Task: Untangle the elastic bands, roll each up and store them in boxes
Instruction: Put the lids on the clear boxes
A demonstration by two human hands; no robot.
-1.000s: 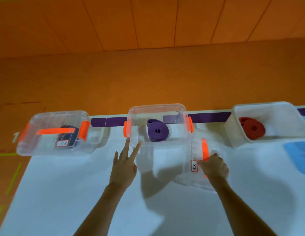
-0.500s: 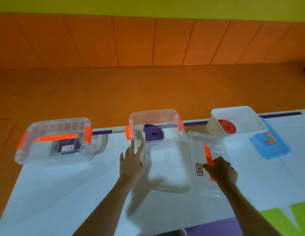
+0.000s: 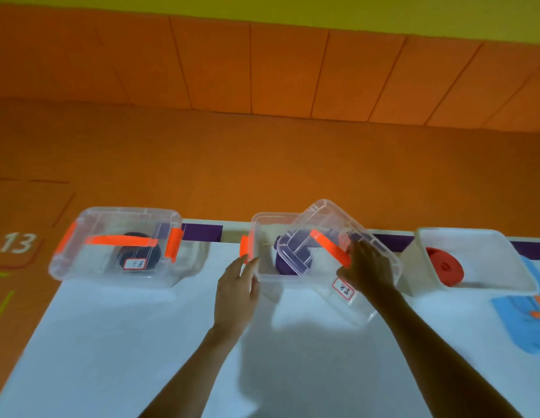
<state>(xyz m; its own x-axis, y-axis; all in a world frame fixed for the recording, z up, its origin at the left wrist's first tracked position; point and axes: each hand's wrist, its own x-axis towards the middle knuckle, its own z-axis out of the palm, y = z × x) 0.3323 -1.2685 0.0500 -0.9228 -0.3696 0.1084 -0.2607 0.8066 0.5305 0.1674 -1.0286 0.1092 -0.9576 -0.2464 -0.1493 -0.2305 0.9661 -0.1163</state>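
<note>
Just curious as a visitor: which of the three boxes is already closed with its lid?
The left box, holding a dark roll, has its orange-handled lid clipped on. The middle box is only half covered, and the white box is open.

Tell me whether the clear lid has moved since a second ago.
Yes. The clear lid, held by the right hand, went from the table right of the middle box up and leftward, now tilted over it.

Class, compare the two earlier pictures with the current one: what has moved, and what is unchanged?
The right hand, gripping the clear lid by its orange handle, has lifted it off the table up over the middle box, tilted. The left hand moved from the table to steady that box's near corner. The rolled bands and other boxes stayed put.
</note>
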